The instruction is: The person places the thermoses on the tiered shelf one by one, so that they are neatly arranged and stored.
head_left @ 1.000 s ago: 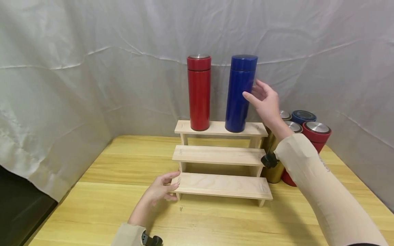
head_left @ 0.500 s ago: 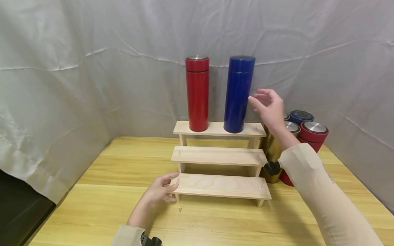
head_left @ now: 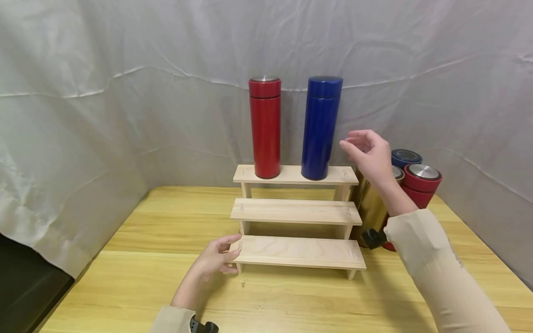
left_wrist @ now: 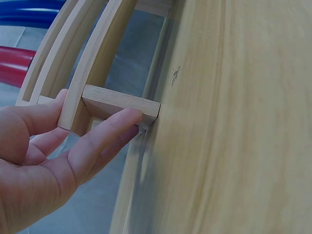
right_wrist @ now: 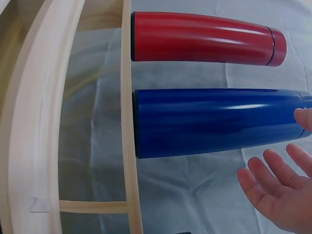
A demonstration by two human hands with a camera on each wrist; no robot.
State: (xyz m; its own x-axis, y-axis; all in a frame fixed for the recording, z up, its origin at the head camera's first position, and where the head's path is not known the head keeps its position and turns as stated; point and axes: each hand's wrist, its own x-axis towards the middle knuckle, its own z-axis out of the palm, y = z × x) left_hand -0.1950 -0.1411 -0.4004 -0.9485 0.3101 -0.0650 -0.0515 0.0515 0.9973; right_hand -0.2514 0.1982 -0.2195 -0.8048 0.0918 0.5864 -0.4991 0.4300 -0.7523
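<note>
A three-step wooden display stand [head_left: 297,252] stands on the table. My left hand [head_left: 211,260] holds the left end of its lowest step; in the left wrist view, the thumb lies at the board's edge and fingers [left_wrist: 105,139] touch the end leg. On the top step, a red thermos [head_left: 265,132] stands upright left of a blue thermos [head_left: 320,132]. My right hand [head_left: 372,155] hovers to the right of the blue thermos, apart from it, with loosely bent fingers [right_wrist: 265,183] and nothing in them.
Behind my right forearm, more thermoses stand on the table [head_left: 137,282]: a gold one [head_left: 372,208], a red one [head_left: 420,185] and a blue one [head_left: 405,157]. The arm partly hides them. A grey cloth [head_left: 187,115] hangs behind and at the sides.
My right hand has let go of the blue thermos and moved right and down, away from it. The left hand stays at the stand. The view has shifted slightly.
</note>
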